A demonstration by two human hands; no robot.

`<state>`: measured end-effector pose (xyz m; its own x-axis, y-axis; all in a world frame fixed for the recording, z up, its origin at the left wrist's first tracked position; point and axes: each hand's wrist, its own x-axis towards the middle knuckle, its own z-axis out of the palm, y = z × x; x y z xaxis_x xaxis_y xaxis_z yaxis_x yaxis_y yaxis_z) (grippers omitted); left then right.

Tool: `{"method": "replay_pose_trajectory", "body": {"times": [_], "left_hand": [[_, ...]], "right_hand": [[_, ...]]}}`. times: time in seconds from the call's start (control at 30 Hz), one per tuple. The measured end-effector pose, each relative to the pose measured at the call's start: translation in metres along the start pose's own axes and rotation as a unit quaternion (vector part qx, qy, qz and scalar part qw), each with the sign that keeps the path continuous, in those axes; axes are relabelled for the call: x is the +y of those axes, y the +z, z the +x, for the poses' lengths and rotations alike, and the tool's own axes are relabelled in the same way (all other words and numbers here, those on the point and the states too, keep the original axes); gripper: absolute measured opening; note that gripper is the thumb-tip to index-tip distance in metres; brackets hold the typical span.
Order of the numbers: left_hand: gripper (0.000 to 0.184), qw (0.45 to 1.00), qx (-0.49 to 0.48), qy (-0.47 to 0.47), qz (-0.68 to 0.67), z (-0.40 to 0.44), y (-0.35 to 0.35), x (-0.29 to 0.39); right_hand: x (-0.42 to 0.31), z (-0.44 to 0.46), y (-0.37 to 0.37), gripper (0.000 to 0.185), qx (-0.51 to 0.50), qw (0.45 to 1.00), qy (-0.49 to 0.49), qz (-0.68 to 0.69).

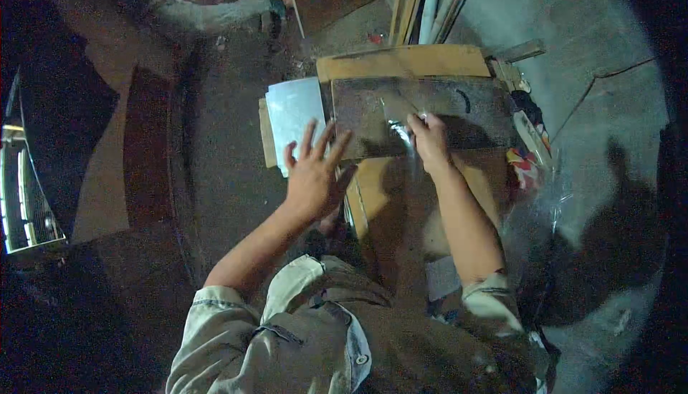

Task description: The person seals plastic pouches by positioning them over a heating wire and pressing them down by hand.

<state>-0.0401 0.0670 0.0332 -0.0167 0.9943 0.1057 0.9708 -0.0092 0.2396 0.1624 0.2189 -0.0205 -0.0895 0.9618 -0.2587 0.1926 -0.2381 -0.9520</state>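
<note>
My left hand (pixel 313 172) is open with its fingers spread, over the lower right part of a stack of white sheets (pixel 294 111). My right hand (pixel 430 143) is closed, thumb and fingers pinched on a thin clear plastic piece (pixel 401 133) that glints below the fingertips. It is above a dark flat board (pixel 358 107), which lies on yellow-brown boards (pixel 401 60). A small dark curved piece (pixel 464 100) rests on the dark board, right of my right hand.
Long wooden strips and pipes (pixel 419 3) stand at the top. A short wood block (pixel 524 50) lies at upper right. Red and white patterned cloth or wrapping (pixel 524 169) and crumpled clear plastic (pixel 555 200) are on the right. Another person's leg (pixel 215 14) shows at upper left.
</note>
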Motion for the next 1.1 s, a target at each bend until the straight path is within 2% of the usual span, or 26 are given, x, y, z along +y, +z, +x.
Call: {"method": "replay_pose_trajectory", "body": {"times": [0.07, 0.13, 0.17, 0.2, 0.27, 0.3, 0.33, 0.4, 0.43, 0.47, 0.53, 0.6, 0.73, 0.8, 0.93, 1.1], "left_hand": [[0.064, 0.997, -0.074, -0.009, -0.022, 0.005, 0.010, 0.015], [0.065, 0.997, -0.077, -0.010, -0.025, 0.010, 0.028, 0.020], [0.066, 0.997, -0.075, -0.010, -0.025, 0.012, 0.037, 0.020], [0.066, 0.996, -0.081, -0.010, -0.028, 0.015, 0.045, 0.019], [0.069, 0.998, -0.055, 0.001, 0.005, 0.026, 0.051, 0.013], [0.070, 0.998, -0.064, 0.002, 0.015, 0.031, 0.050, 0.009], [0.071, 0.996, -0.071, 0.001, 0.044, 0.039, 0.048, 0.006], [0.070, 0.998, -0.055, 0.005, 0.029, 0.052, 0.045, -0.002], [0.070, 0.998, -0.059, 0.004, 0.028, 0.060, 0.045, -0.007], [0.071, 0.999, -0.043, -0.002, 0.029, 0.066, 0.045, -0.010], [0.071, 0.999, -0.029, -0.009, 0.030, 0.072, 0.046, -0.015], [0.073, 0.997, -0.004, -0.029, 0.077, 0.073, 0.049, -0.017], [0.071, 0.998, -0.053, -0.024, 0.032, 0.053, 0.039, 0.001], [0.067, 0.999, -0.043, -0.014, 0.016, 0.044, 0.042, 0.007], [0.061, 0.999, -0.047, -0.004, 0.016, 0.044, 0.046, 0.003], [0.065, 0.998, -0.050, -0.003, 0.039, 0.043, 0.046, -0.006]], "right_hand": [[0.014, 0.020, -0.007, 0.019, -0.038, 0.999, -0.001, -0.019], [0.023, 0.029, -0.009, 0.025, 0.052, 0.987, -0.122, -0.093], [0.023, 0.029, -0.013, 0.039, 0.072, 0.983, -0.129, -0.111], [0.024, 0.028, -0.016, 0.039, 0.071, 0.983, -0.123, -0.114], [0.011, 0.017, -0.016, 0.047, 0.168, 0.887, -0.339, -0.264], [0.001, 0.005, -0.024, 0.054, 0.075, 0.925, -0.264, -0.264], [-0.005, -0.006, -0.024, 0.054, 0.073, 0.926, -0.260, -0.266], [-0.008, -0.020, -0.017, 0.058, 0.025, 0.859, -0.261, -0.439], [-0.001, -0.018, -0.014, 0.058, 0.024, 0.823, -0.306, -0.478], [0.005, -0.017, -0.013, 0.058, 0.022, 0.824, -0.304, -0.478], [0.010, -0.015, -0.005, 0.059, 0.057, 0.781, -0.299, -0.545], [0.012, -0.008, 0.000, 0.058, 0.053, 0.788, -0.294, -0.538], [0.012, 0.008, 0.010, 0.060, 0.076, 0.788, -0.282, -0.542], [0.009, 0.013, 0.011, 0.059, 0.068, 0.791, -0.264, -0.548], [0.008, 0.014, 0.006, 0.057, 0.083, 0.793, -0.287, -0.532], [0.018, -0.015, -0.008, 0.054, 0.032, 0.779, -0.275, -0.563]]}}
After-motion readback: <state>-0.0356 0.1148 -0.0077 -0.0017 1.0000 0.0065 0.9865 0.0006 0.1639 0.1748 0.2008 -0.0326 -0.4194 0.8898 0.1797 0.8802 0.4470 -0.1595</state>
